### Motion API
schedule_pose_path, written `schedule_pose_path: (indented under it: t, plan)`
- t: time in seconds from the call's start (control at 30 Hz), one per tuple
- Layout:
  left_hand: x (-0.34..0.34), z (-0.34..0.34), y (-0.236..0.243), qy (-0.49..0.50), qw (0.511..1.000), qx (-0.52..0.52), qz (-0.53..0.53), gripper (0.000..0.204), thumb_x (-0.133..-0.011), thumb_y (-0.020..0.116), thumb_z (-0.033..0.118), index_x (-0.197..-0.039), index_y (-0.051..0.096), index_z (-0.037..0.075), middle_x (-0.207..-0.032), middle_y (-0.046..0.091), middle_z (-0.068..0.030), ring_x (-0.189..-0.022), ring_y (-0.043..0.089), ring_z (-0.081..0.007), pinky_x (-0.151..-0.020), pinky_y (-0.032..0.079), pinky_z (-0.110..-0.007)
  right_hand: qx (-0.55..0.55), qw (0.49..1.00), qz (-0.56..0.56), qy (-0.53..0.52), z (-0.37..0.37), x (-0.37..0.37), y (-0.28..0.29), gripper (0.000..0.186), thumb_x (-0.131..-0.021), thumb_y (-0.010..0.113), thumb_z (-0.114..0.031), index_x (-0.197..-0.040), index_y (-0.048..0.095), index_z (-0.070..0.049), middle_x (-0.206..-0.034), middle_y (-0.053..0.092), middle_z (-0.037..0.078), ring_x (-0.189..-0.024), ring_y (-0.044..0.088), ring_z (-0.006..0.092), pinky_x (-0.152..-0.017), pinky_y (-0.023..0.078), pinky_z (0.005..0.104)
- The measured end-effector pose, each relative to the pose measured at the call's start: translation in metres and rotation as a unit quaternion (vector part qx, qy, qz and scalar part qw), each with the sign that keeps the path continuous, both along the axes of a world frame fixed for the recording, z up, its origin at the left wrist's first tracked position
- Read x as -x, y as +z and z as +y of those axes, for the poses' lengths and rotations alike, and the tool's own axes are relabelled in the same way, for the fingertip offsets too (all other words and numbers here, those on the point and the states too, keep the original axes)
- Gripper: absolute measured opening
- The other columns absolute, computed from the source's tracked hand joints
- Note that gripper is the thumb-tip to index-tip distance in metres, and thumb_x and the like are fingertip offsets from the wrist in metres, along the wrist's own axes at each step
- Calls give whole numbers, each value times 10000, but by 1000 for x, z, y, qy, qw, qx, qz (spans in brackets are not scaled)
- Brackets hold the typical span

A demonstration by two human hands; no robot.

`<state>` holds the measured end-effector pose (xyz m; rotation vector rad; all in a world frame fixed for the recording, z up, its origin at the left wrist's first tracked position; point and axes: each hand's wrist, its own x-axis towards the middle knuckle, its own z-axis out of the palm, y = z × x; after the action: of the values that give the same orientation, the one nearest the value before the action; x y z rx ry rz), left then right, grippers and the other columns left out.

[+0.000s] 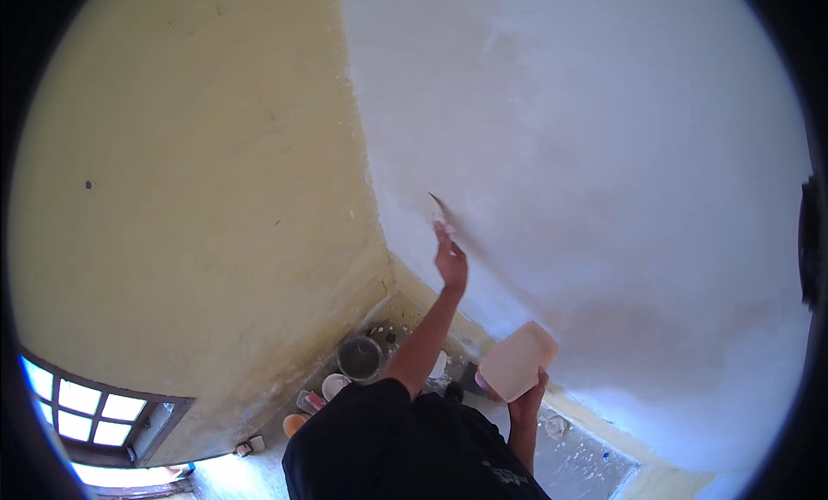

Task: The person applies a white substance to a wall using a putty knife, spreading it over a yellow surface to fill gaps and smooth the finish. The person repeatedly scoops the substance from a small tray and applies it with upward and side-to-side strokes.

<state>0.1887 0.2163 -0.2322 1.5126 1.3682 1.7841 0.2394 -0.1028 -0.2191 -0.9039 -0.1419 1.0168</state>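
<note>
My left hand [450, 263] is raised against the white wall [586, 146], close to the corner. Its fingers are closed round a thin dark-edged blade, which looks like a putty knife [441, 208] seen nearly edge-on; its handle is hidden in the hand. Lower down, my right hand [528, 396] grips a pale pink, rounded rectangular plastic tub [520, 362] by its lower right side. The tub is tilted, and what it may contain cannot be seen. Dull greyish-brown patches mark the white wall around and below the blade.
A yellow wall [198, 146] meets the white one at the left. On the floor by the corner stand a dark round bucket [360, 358], a white round container [335, 385] and an orange round object [294, 425]. Window panes [79, 396] show at lower left; white splashes spot the floor [582, 457].
</note>
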Motion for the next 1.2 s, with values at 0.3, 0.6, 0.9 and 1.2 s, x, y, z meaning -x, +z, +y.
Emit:
schedule_pose_path:
  t: [0.3,0.6,0.9,1.2]
  plan:
    - [6,-113,-100,-221,965,-29,136,532,-878,461,-72,-1405,430,-6,-1378,469,-284,-1278,471,-389,-952,500,-441,24,999,13,-26,-5,-8,-1,630,-925,476,-441,-1400,369,-41,-1319,528,137,-1221,532,294,-1037,438,435]
    - [80,60,-129,47,962,252,-89,246,-849,515,120,-777,632,-84,-668,652,-206,-589,615,-260,-572,457,-445,-2,999,31,-22,2,-12,-5,617,-918,502,-446,-1377,388,-50,-1301,535,120,-1204,538,280,-1025,445,434]
    - [35,25,26,2,980,170,-106,192,-883,528,82,-828,649,-57,-606,604,-121,-548,518,-180,-556,420,-367,-48,998,45,0,5,-8,-10,652,-909,524,-459,-1397,367,-55,-1310,523,130,-1220,525,290,-1022,449,444]
    - [15,-42,131,-101,973,136,-155,140,-907,502,-8,-913,630,-65,-640,583,-120,-559,482,-155,-560,411,-332,-12,1000,15,-16,6,-20,-21,645,-918,500,-440,-1407,357,-45,-1317,523,146,-1217,530,301,-1048,427,445]
